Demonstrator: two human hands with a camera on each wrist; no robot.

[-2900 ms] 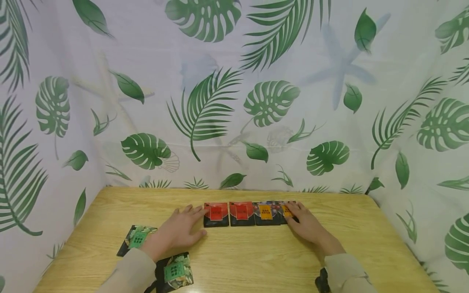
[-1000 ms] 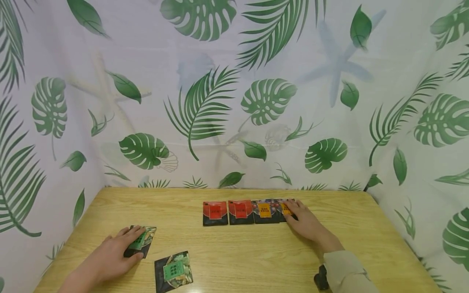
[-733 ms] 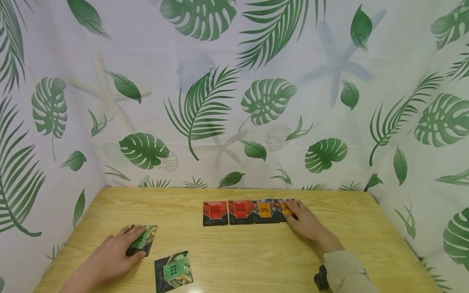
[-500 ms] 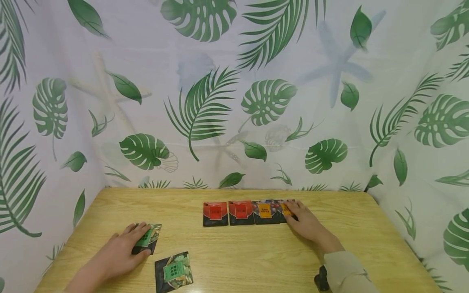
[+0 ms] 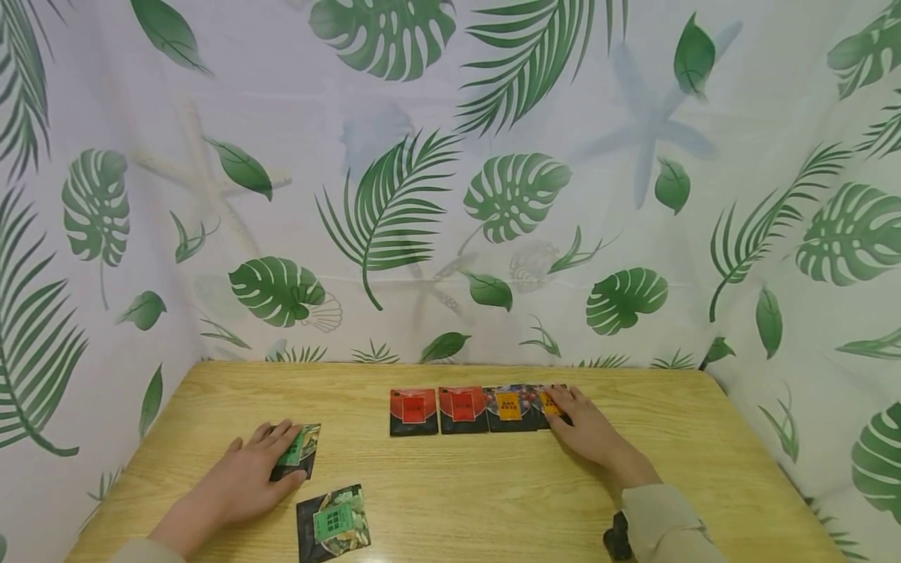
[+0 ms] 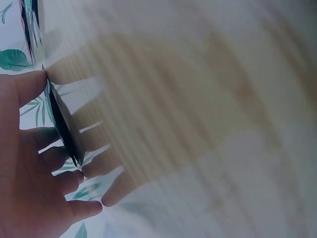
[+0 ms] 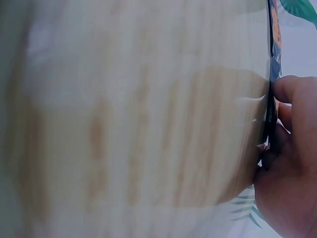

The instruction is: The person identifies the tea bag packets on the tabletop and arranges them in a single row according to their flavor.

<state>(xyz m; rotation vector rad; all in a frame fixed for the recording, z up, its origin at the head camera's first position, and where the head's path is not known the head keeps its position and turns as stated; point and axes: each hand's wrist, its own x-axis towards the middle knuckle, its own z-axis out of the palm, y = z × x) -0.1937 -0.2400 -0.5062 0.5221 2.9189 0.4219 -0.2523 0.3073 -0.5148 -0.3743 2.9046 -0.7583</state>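
Observation:
My left hand [image 5: 242, 478] lies over a black packet with a green label [image 5: 306, 453] at the table's left, fingers stretched across its top and thumb at its near edge. The left wrist view shows this packet edge-on under the spread fingers. Nearer me lies a second green-labelled packet [image 5: 334, 522], apart from the hand. Along the back, my right hand [image 5: 593, 434] rests its fingers on an orange-labelled packet [image 5: 547, 401], partly covering it. Beside that one lie another orange-labelled packet [image 5: 508, 408] and two red packets [image 5: 463, 408], side by side in a row.
The wooden table [image 5: 450, 493] has rounded back corners. A white leaf-printed cloth [image 5: 436, 195] stands behind it and along both sides. A small black object [image 5: 617, 536] sits by the right sleeve [image 5: 669, 520].
My left hand went from the red packets to the far green-labelled packet, then slid it rightward and slightly away from me. My right hand has stayed on the orange-labelled packet.

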